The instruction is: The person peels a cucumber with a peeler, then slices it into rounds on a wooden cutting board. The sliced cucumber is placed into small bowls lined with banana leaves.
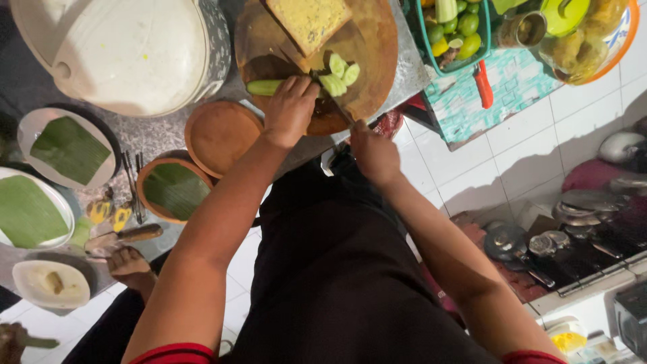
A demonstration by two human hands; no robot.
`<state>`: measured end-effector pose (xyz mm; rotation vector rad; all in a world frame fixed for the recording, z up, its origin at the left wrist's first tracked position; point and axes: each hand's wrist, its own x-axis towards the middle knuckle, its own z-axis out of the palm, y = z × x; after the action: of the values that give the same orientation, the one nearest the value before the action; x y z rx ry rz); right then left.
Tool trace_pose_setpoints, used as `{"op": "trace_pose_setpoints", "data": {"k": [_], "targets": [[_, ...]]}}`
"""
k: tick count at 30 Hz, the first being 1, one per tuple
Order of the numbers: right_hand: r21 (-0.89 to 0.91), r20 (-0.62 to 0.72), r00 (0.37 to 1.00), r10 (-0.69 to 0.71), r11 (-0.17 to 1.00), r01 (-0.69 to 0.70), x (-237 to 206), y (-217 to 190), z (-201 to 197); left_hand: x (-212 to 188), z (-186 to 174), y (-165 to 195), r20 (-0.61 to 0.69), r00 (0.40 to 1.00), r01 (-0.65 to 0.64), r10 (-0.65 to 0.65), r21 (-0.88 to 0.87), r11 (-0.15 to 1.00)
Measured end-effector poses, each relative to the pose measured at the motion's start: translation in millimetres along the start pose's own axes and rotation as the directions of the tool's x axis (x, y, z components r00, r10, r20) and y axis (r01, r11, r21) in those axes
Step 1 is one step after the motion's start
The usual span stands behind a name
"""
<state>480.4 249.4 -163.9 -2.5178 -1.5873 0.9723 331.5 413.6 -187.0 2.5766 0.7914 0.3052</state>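
We look down on a grey speckled counter (155, 138) set over a white tiled floor (532, 141). At twelve o'clock on the counter lies a round wooden cutting board (374, 61), with a yellow slab of food (309, 21) at its far edge. Our left hand (290, 109) presses down on a green cucumber (264, 87), fingers curled over it and pinning it to the board; the cucumber's uncut end pokes out toward nine o'clock from the hand. Just at three o'clock of that hand sits a small heap of pale cucumber slices (339, 73). Our right hand (373, 154) is clenched around a knife handle, mostly hidden in the fist, with the knife (335, 102) running up toward the slices; the blade itself is dark and hard to make out.

At nine o'clock of the board we see an empty brown clay plate (221, 137), and below it a second clay plate lined with a banana leaf (176, 191). Farther toward nine o'clock stand more leaf-lined plates (67, 149). A large white lidded tub (128, 50) fills the eleven o'clock corner. At one o'clock a green basket (485, 37) holds limes and other produce.
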Motion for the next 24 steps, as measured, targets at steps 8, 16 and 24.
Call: {"op": "trace_pose_setpoints", "data": {"k": [8, 16, 24], "targets": [[0.27, -0.139, 0.989, -0.042, 0.96, 0.079, -7, 10, -2, -7, 8, -15, -0.076, 0.997, -0.013, 0.018, 0.057, 0.998], [0.2, -0.158, 0.984, 0.076, 0.979, -0.044, -18, 11, 1, -12, 0, -25, -0.025, 0.998, -0.063, 0.065, 0.058, 0.996], [0.034, -0.093, 0.993, 0.079, 0.996, -0.076, -12, -8, 8, -10, -3, -24, 0.019, 1.0, -0.021, 0.02, 0.072, 0.997]]}}
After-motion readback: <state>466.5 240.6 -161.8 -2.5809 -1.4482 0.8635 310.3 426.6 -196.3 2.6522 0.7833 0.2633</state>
